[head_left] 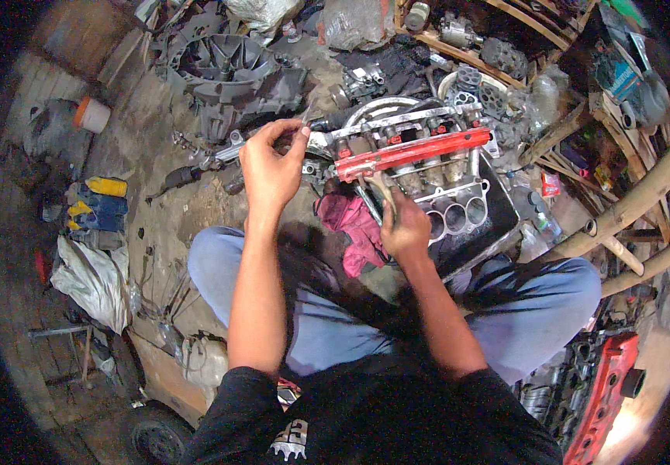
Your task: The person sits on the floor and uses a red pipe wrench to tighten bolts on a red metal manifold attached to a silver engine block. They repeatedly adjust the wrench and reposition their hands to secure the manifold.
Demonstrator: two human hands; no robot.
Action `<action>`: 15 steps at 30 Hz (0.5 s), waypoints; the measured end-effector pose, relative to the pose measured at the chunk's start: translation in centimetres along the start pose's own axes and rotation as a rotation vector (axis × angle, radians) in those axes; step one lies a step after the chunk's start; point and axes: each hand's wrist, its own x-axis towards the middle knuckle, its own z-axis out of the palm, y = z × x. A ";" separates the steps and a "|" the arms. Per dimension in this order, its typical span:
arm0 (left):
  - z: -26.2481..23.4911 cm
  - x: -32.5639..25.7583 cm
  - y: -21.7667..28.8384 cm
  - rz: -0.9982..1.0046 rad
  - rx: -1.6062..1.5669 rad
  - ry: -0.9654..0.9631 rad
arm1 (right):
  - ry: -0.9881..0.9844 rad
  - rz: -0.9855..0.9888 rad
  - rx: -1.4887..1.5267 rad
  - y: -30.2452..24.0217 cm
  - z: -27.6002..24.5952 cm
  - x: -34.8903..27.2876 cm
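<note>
My left hand [273,167] is raised left of the engine part, its thumb and forefinger pinching a small thin piece [306,116] too fine to name. My right hand [408,225] is curled just below a red metal rail [416,153], its fingers close to the rail's lower edge. Whatever the right fingers hold, if anything, is hard to make out. The rail lies across a silver intake manifold [409,186] whose flange [474,211] has several round openings. That assembly rests over a black tray [494,240]. A pink cloth [354,232] lies between my hands.
A round dark clutch housing [230,66] sits at the far left, with metal parts [362,81] behind the manifold. Wooden poles [622,205] stand on the right. A red engine cover [605,395] lies lower right; a white bucket [93,116] and yellow-blue containers [98,203] are at left.
</note>
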 end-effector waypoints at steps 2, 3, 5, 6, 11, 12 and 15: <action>-0.4 -0.3 0.5 -0.023 -0.003 0.010 | 0.014 -0.141 0.156 1.4 0.0 0.2; -0.7 -0.4 0.7 -0.044 -0.010 0.010 | -0.034 -0.065 0.071 1.7 -0.6 0.9; -1.0 -0.6 0.4 -0.055 -0.002 0.017 | -0.127 0.085 -0.102 1.6 -2.2 2.1; -1.0 -0.8 -0.2 -0.046 0.013 0.022 | -0.030 0.111 -0.142 0.8 -2.9 2.4; -0.9 -1.0 -0.5 -0.103 0.030 -0.007 | -0.028 -0.048 0.038 0.4 -1.1 0.5; -1.1 -1.1 -0.8 -0.111 0.041 -0.009 | -0.047 -0.017 0.025 0.7 -1.6 0.7; -1.1 -1.2 -1.8 -0.092 0.054 -0.008 | -0.104 0.143 -0.155 0.5 -2.7 1.6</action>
